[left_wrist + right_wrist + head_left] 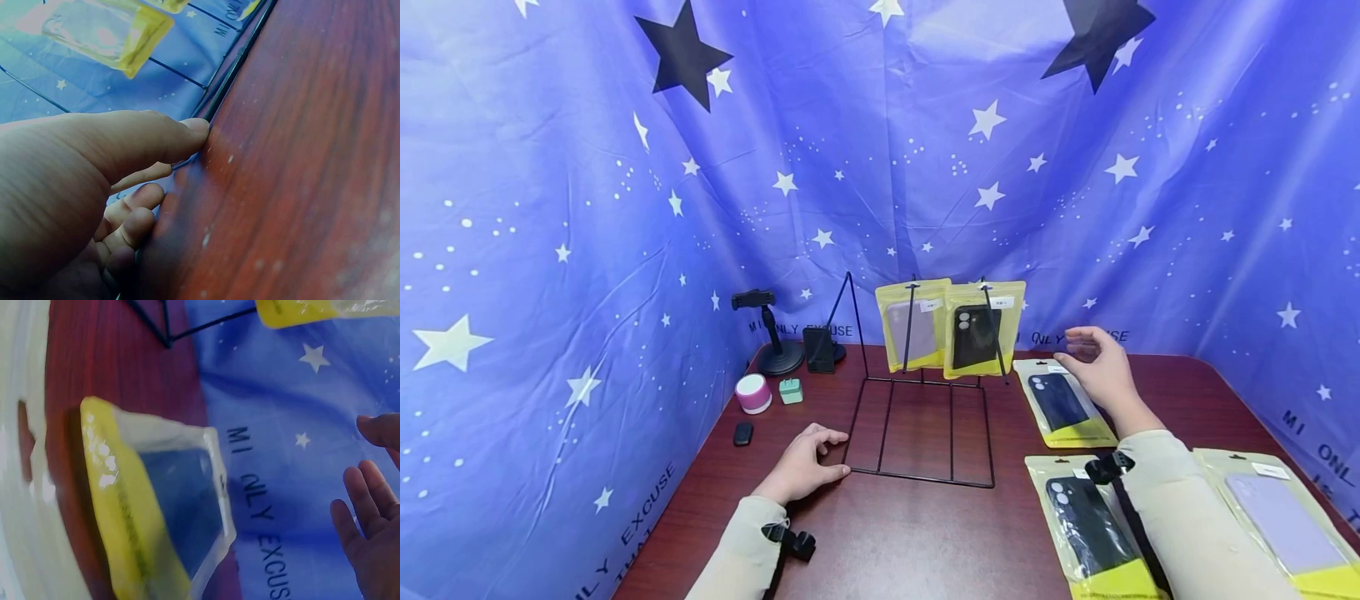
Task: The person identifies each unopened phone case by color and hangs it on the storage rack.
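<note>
A black wire display rack (917, 479) stands on the table, with a packaged lilac phone case (912, 329) and a packaged black phone case (977, 337) hanging from its hooks. My left hand (805, 462) holds the rack's front left corner between thumb and fingers; in the left wrist view the thumb tip meets the black wire (228, 84). Over the far end of a packaged dark blue phone case (1060, 400) is my right hand (1097, 367), fingers loosely bent with nothing between them. The right wrist view shows that blue case (181, 500) apart from the hand.
Nearer on the right lie another packaged black case (1090, 525) and a packaged lilac case (1281, 517), partly behind the right sleeve. At the left stand a phone stand (778, 354), a pink-and-white jar (753, 393), a green plug adapter (791, 391) and a small black object (742, 433).
</note>
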A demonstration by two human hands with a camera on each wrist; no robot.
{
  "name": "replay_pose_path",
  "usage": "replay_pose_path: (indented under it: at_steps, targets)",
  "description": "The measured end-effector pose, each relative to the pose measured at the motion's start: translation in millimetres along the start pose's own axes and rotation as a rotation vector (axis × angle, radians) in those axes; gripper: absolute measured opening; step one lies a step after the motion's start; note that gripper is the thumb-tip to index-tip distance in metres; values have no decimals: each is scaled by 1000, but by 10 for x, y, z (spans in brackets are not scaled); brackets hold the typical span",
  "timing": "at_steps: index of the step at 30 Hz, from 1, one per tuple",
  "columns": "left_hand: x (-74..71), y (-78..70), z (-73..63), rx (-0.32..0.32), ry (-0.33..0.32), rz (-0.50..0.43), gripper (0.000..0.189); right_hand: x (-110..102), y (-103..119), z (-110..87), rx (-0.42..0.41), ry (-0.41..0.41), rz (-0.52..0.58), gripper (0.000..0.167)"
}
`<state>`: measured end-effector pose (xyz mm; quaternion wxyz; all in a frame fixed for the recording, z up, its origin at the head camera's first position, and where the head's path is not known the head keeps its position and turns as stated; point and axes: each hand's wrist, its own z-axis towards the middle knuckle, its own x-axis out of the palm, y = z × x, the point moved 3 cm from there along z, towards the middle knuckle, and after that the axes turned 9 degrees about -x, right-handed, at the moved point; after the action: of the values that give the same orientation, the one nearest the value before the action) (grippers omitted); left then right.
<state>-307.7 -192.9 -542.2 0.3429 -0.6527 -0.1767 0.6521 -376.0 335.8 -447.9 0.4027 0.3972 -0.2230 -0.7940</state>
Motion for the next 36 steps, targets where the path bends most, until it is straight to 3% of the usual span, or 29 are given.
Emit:
replay_pose_path:
  at_steps: [18,36]
  targets:
    - [-5,0,11,-2,1,-13,49,-12,-426,-116,157,183,-110,53]
    - [-19,-23,-1,3,4,-11,49,-18,-535,-125,167,289,-103,60]
